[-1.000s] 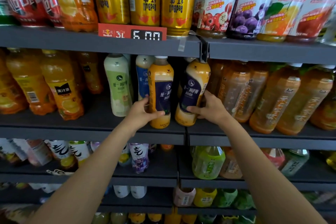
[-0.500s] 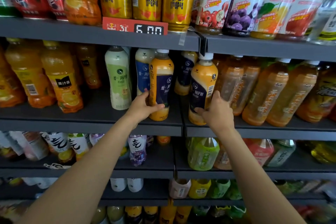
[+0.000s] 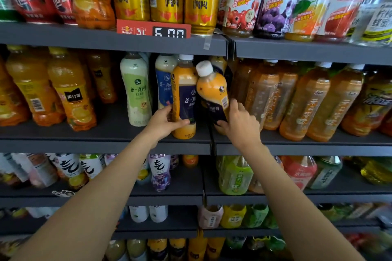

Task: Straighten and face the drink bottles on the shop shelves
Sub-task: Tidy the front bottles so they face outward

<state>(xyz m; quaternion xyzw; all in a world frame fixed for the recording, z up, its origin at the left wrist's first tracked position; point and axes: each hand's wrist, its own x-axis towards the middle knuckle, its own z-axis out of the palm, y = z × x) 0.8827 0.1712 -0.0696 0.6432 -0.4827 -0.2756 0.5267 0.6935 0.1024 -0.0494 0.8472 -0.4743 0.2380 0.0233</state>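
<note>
Both hands work on the middle shelf [image 3: 106,136], each on its own orange milk-tea bottle with a dark blue label. The left hand [image 3: 164,124] wraps the lower part of the upright bottle [image 3: 184,99]: its thumb lies across the front just under the label and its fingers curl round the far side. That bottle stands at the shelf's front edge with its label mostly forward, so the grip looks like a steadying hold while the neighbour is handled. The right hand [image 3: 237,124] grips the tilted bottle [image 3: 213,93] low down, fingers closed round the right side and the thumb at the base. This one leans to the left, its white cap touching or nearly touching the shoulder of the upright bottle, and its barcode panel faces outward instead of the brand face. It seems to be lifted or rocked on its base, probably to turn it and set it down straight, though the hand hides the bottom so I cannot tell whether it is clear of the shelf.

Just left stand a green-label bottle [image 3: 137,89] and a blue-label bottle [image 3: 164,81], upright and facing out. To the right a row of amber tea bottles [image 3: 305,99] leans together, not yet straightened.
</note>
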